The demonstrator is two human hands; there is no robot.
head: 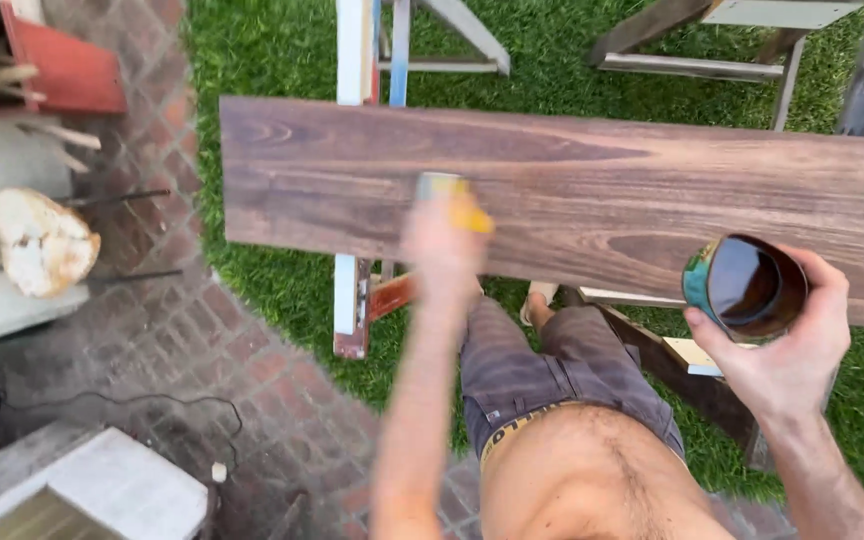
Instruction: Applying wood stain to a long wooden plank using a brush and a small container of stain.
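A long dark-stained wooden plank (652, 200) lies across sawhorses over the grass. My left hand (439, 245) is blurred with motion and grips a yellow-handled brush (452, 200) whose head rests on the plank's near-left part. My right hand (787, 345) holds an open can (747, 285) of dark brown stain, tilted toward me, just below the plank's near edge at the right.
A painted white, red and blue sawhorse (357, 180) supports the plank's left end; wooden frames (712, 40) stand behind. Brick paving (202, 340) lies left, with a red box (67, 65), pale stone blocks (42, 240) and a white slab (122, 490).
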